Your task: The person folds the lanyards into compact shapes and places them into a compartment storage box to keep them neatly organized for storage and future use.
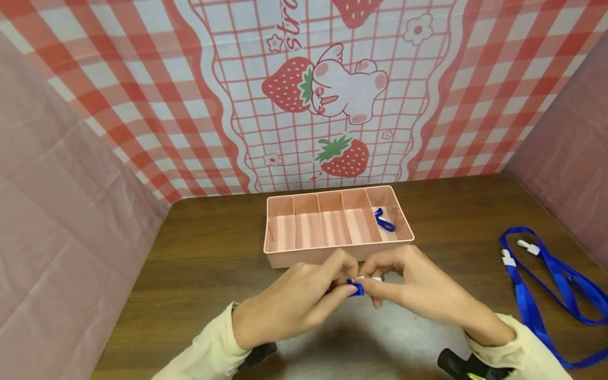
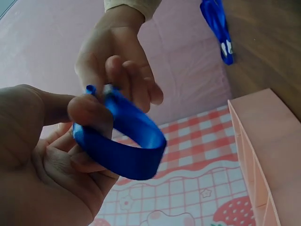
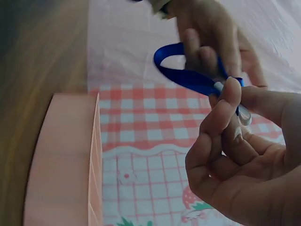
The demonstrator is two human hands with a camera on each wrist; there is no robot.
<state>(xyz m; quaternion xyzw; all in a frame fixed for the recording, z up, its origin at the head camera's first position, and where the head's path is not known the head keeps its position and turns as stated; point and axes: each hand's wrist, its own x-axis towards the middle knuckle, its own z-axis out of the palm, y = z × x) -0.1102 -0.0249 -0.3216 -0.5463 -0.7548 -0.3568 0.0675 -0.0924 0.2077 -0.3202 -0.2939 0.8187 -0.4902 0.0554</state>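
Lanyard (image 2: 131,162), looped, held above tabletop (image 1: 209,264), before near edge of pink box (image 1: 304,256). Loose lanyards (image 1: 522,296) by tabletop's right edge. Left hand (image 1: 290,298), right hand (image 1: 423,287) both pinching the looped one. Folded strap (image 1: 387,227) in box's right-end compartment. White clip (image 3: 244,115) at right thumb.

Head view bright, fairly even; washed-out glare on table (image 1: 399,324), soft shadow within it; wrist views dimmer, cooler, slightly soft; near left hand (image 2: 61,155) and right hand (image 3: 244,183) shaded; right wrist's upper-left corner darkest.
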